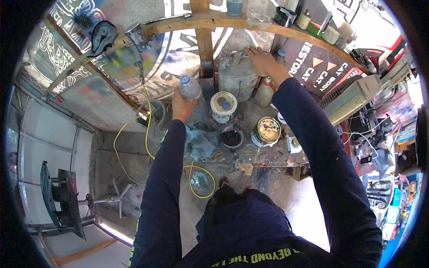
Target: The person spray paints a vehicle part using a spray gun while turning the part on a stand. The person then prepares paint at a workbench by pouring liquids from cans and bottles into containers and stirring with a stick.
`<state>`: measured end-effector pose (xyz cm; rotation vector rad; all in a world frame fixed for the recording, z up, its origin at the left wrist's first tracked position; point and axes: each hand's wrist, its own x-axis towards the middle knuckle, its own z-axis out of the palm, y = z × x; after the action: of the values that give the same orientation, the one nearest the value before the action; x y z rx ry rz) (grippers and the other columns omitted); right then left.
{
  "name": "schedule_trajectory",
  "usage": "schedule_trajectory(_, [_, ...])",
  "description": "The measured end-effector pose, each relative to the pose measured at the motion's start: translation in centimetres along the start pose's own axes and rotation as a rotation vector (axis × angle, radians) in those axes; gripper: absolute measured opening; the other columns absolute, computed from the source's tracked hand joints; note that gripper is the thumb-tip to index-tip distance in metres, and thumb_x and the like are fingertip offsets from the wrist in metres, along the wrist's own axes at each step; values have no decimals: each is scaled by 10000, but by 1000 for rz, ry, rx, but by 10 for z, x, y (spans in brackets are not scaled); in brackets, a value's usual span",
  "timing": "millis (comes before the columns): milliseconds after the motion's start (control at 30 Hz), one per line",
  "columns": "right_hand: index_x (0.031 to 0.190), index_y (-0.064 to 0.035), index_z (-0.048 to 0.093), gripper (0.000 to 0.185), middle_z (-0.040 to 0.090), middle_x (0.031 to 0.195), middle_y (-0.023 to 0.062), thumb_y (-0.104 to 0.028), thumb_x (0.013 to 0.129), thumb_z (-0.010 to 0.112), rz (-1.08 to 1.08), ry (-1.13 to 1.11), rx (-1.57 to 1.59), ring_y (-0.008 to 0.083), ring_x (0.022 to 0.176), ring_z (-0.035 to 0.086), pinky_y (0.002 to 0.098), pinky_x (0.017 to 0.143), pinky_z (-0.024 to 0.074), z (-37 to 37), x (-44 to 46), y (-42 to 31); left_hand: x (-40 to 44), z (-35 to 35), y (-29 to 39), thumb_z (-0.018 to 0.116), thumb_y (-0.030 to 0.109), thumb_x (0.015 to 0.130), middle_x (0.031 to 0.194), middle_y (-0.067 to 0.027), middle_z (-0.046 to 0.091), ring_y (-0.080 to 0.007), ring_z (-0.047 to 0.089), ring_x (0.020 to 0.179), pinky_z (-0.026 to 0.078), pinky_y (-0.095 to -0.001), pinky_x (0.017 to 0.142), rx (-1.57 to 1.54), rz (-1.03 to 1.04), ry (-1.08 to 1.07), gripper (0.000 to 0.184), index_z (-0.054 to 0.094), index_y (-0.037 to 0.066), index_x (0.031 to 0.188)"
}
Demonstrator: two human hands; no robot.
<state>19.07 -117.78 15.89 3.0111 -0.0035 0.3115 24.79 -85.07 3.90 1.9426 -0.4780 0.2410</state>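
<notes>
My left hand is wrapped round a clear plastic bottle with a blue cap, held upright at the left of the bench. At the back, my right hand reaches over the top of a large grey, stained container, fingers spread over its upper right corner. Between my arms is a white tub with something blue on its lid. A glass bottle with a red top is just below my right wrist.
A paint can, a dark-filled cup and a bluish rag lie nearer me. A spray gun hangs from the wooden shelf, its yellow hose trailing down at left.
</notes>
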Motion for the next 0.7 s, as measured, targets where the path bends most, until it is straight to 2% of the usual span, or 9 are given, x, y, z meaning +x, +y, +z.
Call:
schedule_trajectory(67, [1521, -93, 295, 795, 424, 1486, 152, -57, 787, 598, 4, -14, -57, 375, 1347, 423, 522, 1048, 417, 7, 6, 5, 2, 3, -10, 877, 143, 624, 1144, -230, 650, -383, 636, 1087, 500, -435, 926, -40, -11, -13, 737, 486, -17, 1228])
schedule_trajectory(133, [1394, -82, 456, 567, 472, 1430, 144, -95, 842, 587, 35, -24, 22, 352, 1329, 437, 563, 989, 447, -2, 8, 4, 3, 2, -11, 879, 148, 623, 1152, -227, 650, -384, 634, 1096, 501, -438, 927, -73, -27, -31, 734, 492, -16, 1225])
schedule_trajectory(267, [1339, -96, 507, 521, 514, 1376, 134, -128, 833, 628, 67, -87, -45, 338, 1299, 454, 551, 969, 456, -16, 14, 2, 10, 7, -3, 887, 165, 609, 1162, -231, 649, -388, 626, 1114, 503, -449, 926, 54, -25, -42, 771, 489, -13, 1244])
schedule_trajectory(367, [1304, -106, 547, 505, 559, 1343, 165, -201, 832, 697, 90, -159, -9, 365, 1234, 520, 498, 942, 479, -26, 11, -1, 12, 6, 6, 888, 172, 606, 1175, -236, 642, -393, 620, 1123, 502, -451, 931, 76, -59, -56, 787, 483, -11, 1256])
schedule_trajectory(433, [1261, -58, 553, 502, 628, 1218, 220, -276, 844, 728, 155, -199, 277, 389, 1148, 590, 491, 919, 482, -19, 7, 5, 13, 6, 0, 886, 175, 610, 1182, -241, 637, -395, 617, 1126, 502, -451, 935, 74, -53, -83, 790, 479, -14, 1260])
schedule_trajectory(467, [1261, -58, 553, 502, 628, 1218, 220, -276, 844, 728, 157, -198, 277, 389, 1148, 590, 491, 919, 482, -14, 2, 6, 13, 6, -4, 886, 175, 610, 1193, -242, 631, -395, 617, 1125, 502, -449, 938, 60, -43, -94, 806, 472, -12, 1276])
schedule_trajectory(533, [1154, 24, 559, 452, 659, 1075, 269, -253, 833, 715, 92, 48, 369, 436, 1037, 630, 499, 892, 488, 0, -5, 7, 16, 5, -4, 885, 176, 611, 1204, -243, 625, -394, 617, 1125, 501, -447, 942, 45, -26, -102, 822, 464, -10, 1292])
schedule_trajectory(633, [1132, 34, 557, 450, 667, 1038, 274, -251, 828, 727, 171, 55, 394, 457, 1021, 631, 517, 867, 492, -1, -12, 6, 13, 0, 7, 897, 187, 595, 1219, -250, 615, -387, 611, 1139, 498, -443, 949, 126, -32, -131, 876, 446, -19, 1318])
schedule_trajectory(700, [1112, 42, 562, 438, 669, 1011, 279, -253, 832, 726, 203, 87, 395, 460, 1006, 635, 518, 857, 495, -1, -14, 3, 11, 0, 13, 908, 152, 596, 1229, -204, 627, -326, 627, 1128, 507, -407, 937, 179, -38, -107, 855, 448, -16, 1296])
